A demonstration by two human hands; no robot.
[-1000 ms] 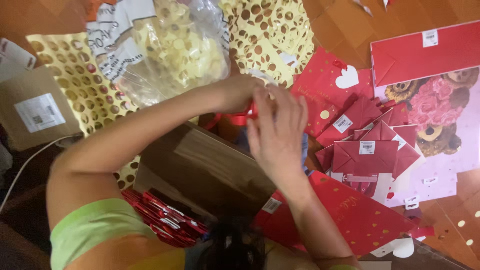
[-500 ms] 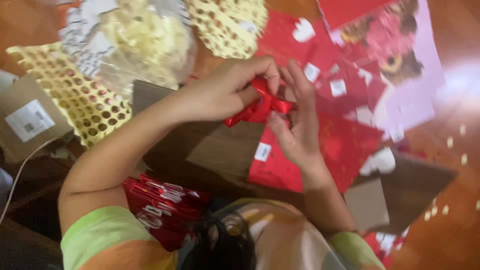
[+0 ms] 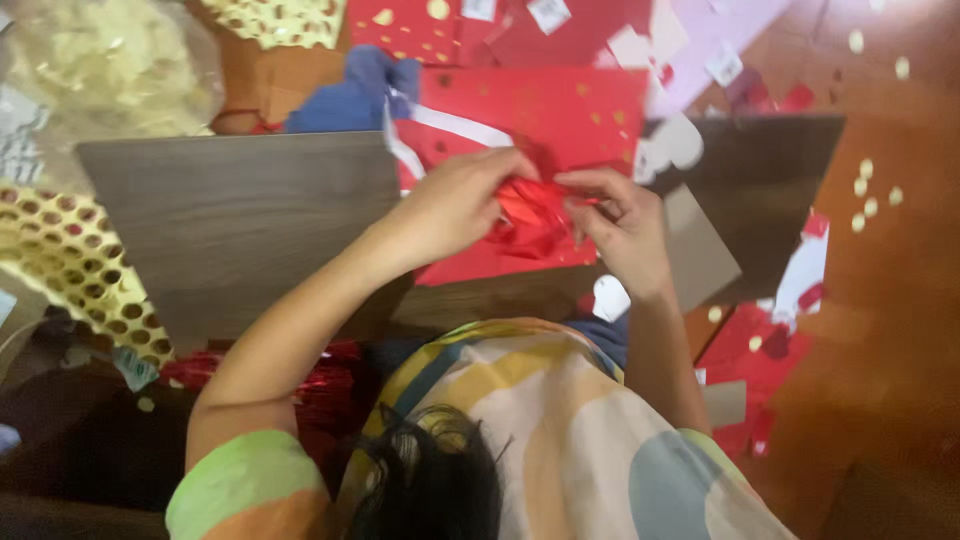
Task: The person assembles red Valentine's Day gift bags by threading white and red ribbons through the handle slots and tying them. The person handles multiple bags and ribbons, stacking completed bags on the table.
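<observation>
Just above the centre of the frame we see a shiny red ribbon bow (image 3: 530, 215) pinched between both hands. The left hand (image 3: 455, 205) reaches in from lower left, fingers curled over it; the right hand (image 3: 620, 225) comes up from below, fingertips gripping its edge. The bow is crumpled, glossy and looped, lying over a red gold-dotted sheet (image 3: 540, 115) beside a wood-grain board (image 3: 240, 210).

bare wooden board (image 3: 240, 220) left of hands, paper scraps (image 3: 790, 290) crowding right

Both hands, left (image 3: 455, 205) and right (image 3: 620, 215), meet with fingers pinched.
</observation>
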